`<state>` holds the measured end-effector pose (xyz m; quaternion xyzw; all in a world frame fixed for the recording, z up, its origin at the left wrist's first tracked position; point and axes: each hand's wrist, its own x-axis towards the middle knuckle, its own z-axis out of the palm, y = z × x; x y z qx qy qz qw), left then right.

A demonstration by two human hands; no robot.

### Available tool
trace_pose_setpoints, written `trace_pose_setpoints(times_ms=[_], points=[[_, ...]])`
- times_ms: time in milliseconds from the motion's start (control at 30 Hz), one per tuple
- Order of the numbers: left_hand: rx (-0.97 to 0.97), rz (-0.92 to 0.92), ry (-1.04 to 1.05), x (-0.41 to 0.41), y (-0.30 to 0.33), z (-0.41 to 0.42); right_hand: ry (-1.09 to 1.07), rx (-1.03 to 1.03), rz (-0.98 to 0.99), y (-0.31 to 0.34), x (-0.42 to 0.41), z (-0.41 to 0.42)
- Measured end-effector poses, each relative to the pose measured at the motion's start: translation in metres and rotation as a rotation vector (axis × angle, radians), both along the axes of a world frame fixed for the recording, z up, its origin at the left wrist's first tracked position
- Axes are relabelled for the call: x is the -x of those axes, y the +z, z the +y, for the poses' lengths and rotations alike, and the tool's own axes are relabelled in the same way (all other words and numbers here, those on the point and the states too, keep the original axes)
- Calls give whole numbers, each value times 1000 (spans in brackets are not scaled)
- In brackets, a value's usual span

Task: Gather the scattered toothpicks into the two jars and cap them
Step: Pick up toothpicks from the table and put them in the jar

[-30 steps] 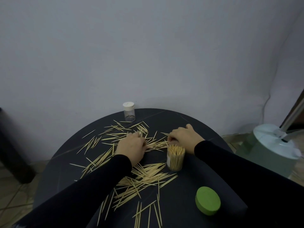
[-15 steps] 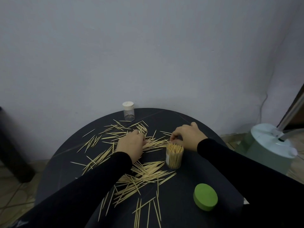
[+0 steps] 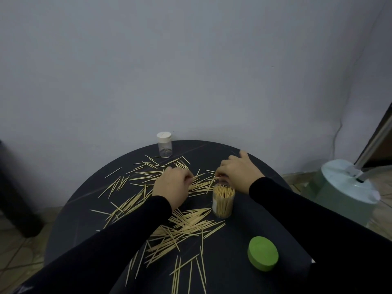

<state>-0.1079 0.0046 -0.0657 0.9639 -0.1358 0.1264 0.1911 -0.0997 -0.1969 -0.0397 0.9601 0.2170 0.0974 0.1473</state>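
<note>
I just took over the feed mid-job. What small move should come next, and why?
Probably lift the pinched toothpicks into the open jar. Both the left hand and the right hand are closed on sticks just behind it, and it sits uncapped beside the green lid.

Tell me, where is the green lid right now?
In the head view the green lid lies flat on the dark round table, near its front right edge, this side of the open jar of toothpicks and untouched by either hand.

Both hands reach forward in black sleeves, left hand [image 3: 171, 187] and right hand [image 3: 239, 174] with fingers curled, pinching.
</note>
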Motion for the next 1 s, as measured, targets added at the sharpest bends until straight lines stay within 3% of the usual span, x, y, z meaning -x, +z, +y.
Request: trace_pose_setpoints(times_ms=[333,600,700,1000], points=[[570,180,-22,11,14,-17,-68,-131,13,9,7,-7],[990,291,-155,25,25,-27,-82,-978,129,18,22,-16],[991,281,-193,32,28,-30,-58,-1112,220,23,29,-24],[683,259,-246,42,14,-34,37,-1089,419,19,45,-34]])
